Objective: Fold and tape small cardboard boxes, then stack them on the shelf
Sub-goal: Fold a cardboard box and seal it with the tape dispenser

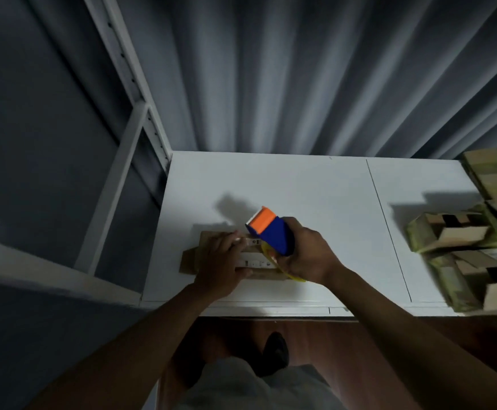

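Head view: box (211, 255), small, brown and flattish, is lying on the white table (315, 190) near its front edge, left of the middle. A white label (254, 259) is showing on its top. The left hand (222, 269) is pressing down on the box, palm flat and fingers stretched forward over the top, holding it in place rather than curling round it. The right hand (309, 255) is gripping a tape dispenser (271, 232), fingers wrapped round its blue body; the orange head is pointing up and away from the person, tilted to the left. The dispenser is sitting just over the right part of the box, and a strip of yellowish tape (274, 258) is running from under it across the box's right end. Whether the tape is already stuck down along its length is too blurred to tell.

Taped boxes (460, 235) are lying piled at the table's right edge, well apart from the hands, some wrapped in greenish-yellow tape. A white shelf frame (129, 134) is standing to the left of the table, and grey curtains (300, 69) are hanging behind. Below the table edge, a dark shoe (275, 350) is showing on a reddish-brown floor (315, 335).
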